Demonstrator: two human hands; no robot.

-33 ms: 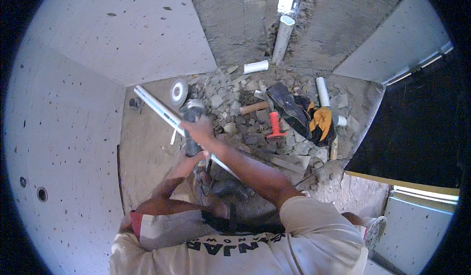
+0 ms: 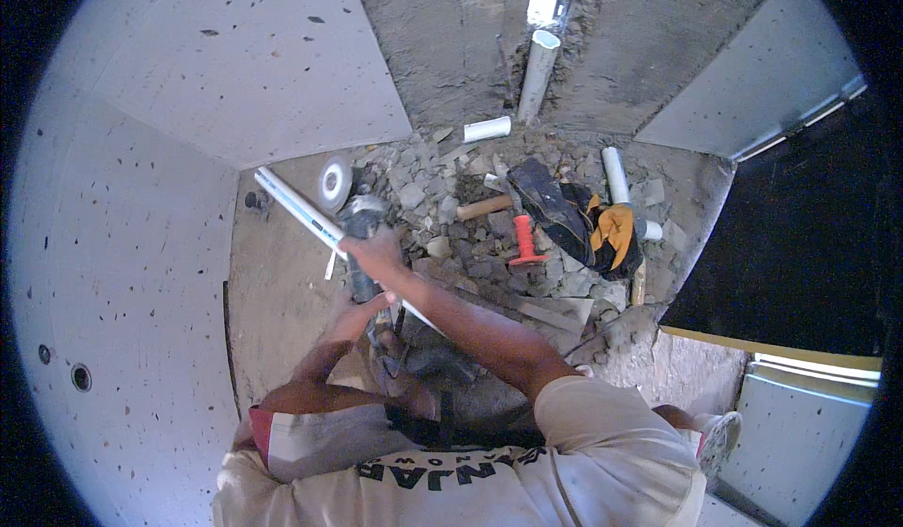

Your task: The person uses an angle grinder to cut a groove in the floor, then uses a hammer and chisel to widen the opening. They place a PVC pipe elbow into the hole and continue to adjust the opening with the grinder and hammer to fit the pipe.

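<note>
Both my hands are wrapped round an angle grinder [image 2: 364,215], left of the middle. Its pale round disc [image 2: 334,185] stands close beside a long white plastic pipe [image 2: 299,205]; whether they touch I cannot tell. My right hand [image 2: 378,256] is closed on the grinder's body just behind the head. Lower down, my left hand [image 2: 359,313] grips the rear of the body. The pipe slants from the upper left down past my hands, and my right forearm hides part of it.
Broken rubble [image 2: 480,245] covers the middle floor. On it lie a wooden-handled hammer [image 2: 486,207], a red hand-guarded chisel grip [image 2: 525,241], a dark bag with an orange part [image 2: 574,217] and a short white pipe piece [image 2: 487,129]. A grey pipe [image 2: 538,78] rises at the back wall.
The grinder and its disc have shifted slightly left and toward me, closer to the long pipe. My hands keep their hold, and the whole view has drifted a little.
</note>
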